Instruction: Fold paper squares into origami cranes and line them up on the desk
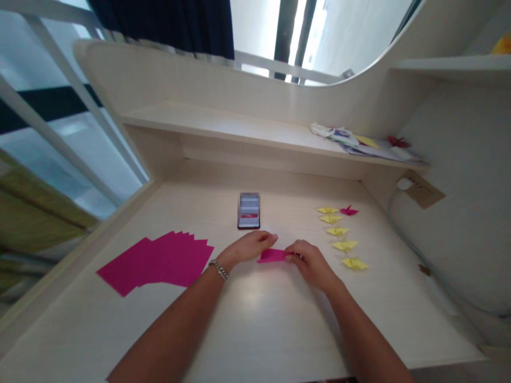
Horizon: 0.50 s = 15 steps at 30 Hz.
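Observation:
A small folded strip of magenta origami paper (272,256) lies between my hands near the middle of the desk. My right hand (310,261) pinches its right end between thumb and fingers. At the upper left edge of the paper is my left hand (250,247), fingers close together and bent over it; their tips are partly hidden. A silver chain bracelet (220,269) circles the left wrist. Left of the hands, magenta paper sheets (167,260) are fanned out flat. To the right stand several yellow folded paper cranes (344,246) in a column, with one magenta crane (348,210) beside the farthest.
A phone (249,211) with a lit screen lies beyond my hands on the pale wooden desk (255,330). Papers (359,141) and a red folded paper piece (398,142) rest on the back shelf. A cable (415,247) runs down the right wall from a socket plate (421,189).

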{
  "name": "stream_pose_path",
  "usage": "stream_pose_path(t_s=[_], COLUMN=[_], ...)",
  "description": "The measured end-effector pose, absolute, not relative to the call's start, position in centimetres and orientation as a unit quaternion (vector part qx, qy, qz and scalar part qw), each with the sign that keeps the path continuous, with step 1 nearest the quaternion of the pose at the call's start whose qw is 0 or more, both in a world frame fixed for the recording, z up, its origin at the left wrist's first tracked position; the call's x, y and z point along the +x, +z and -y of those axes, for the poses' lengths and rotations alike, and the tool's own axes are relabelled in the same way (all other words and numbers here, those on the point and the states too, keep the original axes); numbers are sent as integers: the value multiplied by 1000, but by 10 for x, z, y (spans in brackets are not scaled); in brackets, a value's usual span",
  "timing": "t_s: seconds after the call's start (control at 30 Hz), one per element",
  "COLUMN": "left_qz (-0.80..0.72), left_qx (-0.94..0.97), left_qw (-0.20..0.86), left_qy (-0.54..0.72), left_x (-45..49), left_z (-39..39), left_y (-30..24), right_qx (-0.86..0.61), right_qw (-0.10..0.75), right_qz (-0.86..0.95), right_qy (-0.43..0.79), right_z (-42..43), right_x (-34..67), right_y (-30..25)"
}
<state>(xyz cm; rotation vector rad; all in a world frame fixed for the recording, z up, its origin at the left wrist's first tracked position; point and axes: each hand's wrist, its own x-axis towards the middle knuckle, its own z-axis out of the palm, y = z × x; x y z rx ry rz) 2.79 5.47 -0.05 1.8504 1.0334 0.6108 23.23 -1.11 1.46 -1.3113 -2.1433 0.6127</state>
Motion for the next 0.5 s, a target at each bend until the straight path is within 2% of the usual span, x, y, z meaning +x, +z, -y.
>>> stream_pose_path(t_s=[0.1,0.23,0.4,0.5], left_qz=[-411,-324,-305,-289], left_qx=[710,729,719,649], left_qw=[522,565,601,690], left_qy=[233,210,171,140], left_x=[24,22,25,28], left_z=[-55,-46,-32,-24], left_y=[6,10,14,13], right_qx=[-432,-387,-371,-358], right_qw=[271,279,334,372], right_qz=[826,839,816,798], right_qy=[240,262,292,310], right_z=[15,17,15,12], right_x=[234,232,228,228], right_y=[32,47,50,49])
